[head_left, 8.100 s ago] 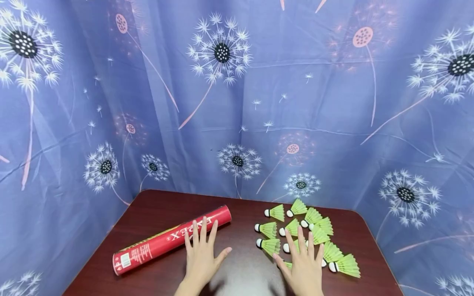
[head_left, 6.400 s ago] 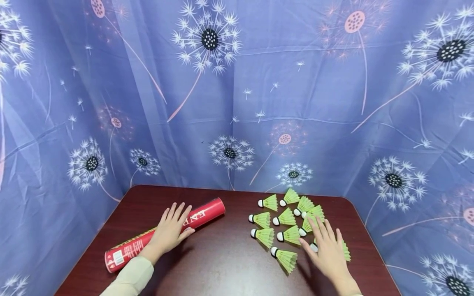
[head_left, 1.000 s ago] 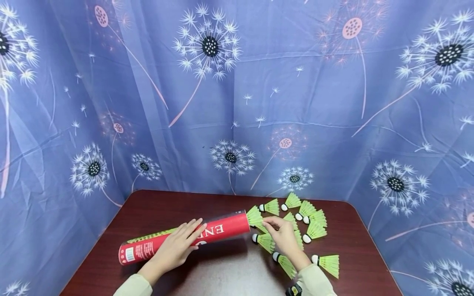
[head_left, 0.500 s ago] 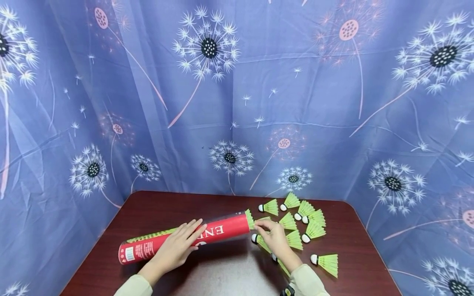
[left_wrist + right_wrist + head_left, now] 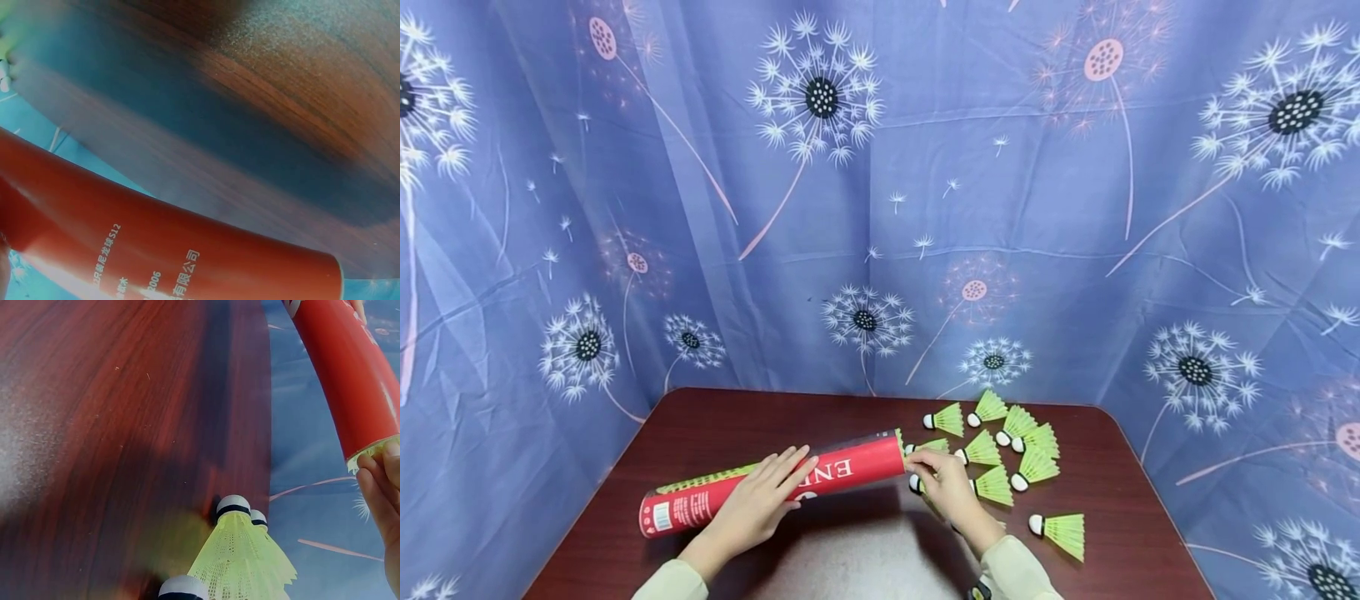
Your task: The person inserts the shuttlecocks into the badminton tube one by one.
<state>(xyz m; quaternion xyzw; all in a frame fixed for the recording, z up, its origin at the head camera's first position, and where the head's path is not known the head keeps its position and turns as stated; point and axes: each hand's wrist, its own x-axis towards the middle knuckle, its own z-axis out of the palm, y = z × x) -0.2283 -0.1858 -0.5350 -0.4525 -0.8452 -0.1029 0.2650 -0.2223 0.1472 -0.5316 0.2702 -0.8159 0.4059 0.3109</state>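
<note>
In the head view my left hand (image 5: 762, 500) holds a red shuttlecock tube (image 5: 861, 464) round its middle, fingers across the top and thumb low on the near side. The tube's right end is raised off the table. At that open end my right hand (image 5: 947, 485) pinches a yellow-green shuttlecock. The right wrist view shows only the edge of its skirt (image 5: 353, 465) at the mouth of the tube; the rest is hidden inside. The left wrist view shows the red tube wall (image 5: 187, 250) close up.
Several loose shuttlecocks lie right of the tube, among them one (image 5: 1060, 533) at the near right and one (image 5: 945, 419) toward the back. My right forearm covers some. The dark wooden table (image 5: 820, 567) meets a blue dandelion-print curtain (image 5: 1037, 208) behind.
Over the last second my right hand has moved left, and the shuttlecock has slid into the tube's mouth. Earlier, the tube lay on the table and both hands were open. My left hand stays on it.
</note>
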